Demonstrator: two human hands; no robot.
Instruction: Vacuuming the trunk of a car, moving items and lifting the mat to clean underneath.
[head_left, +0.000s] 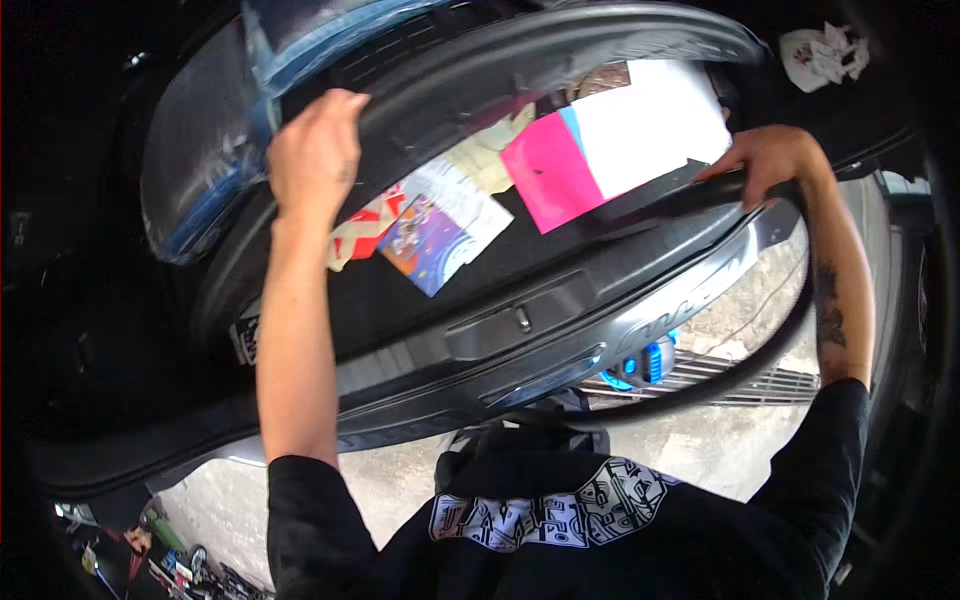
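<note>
My left hand is raised at the upper left, fingers curled, by a seat back with a clear plastic cover; its palm side is hidden. At the right rim of an open car boot, my right hand is closed around a thick black hose, which loops down outside the boot. On the dark boot floor lie a bright pink sheet, white paper, a purple and orange printed booklet, a cream paper and a red and white item.
The boot sill with its metal latch striker and the bumper run between my body and the boot floor. A blue and grey machine stands by a floor grate. A white plastic bag lies at the upper right.
</note>
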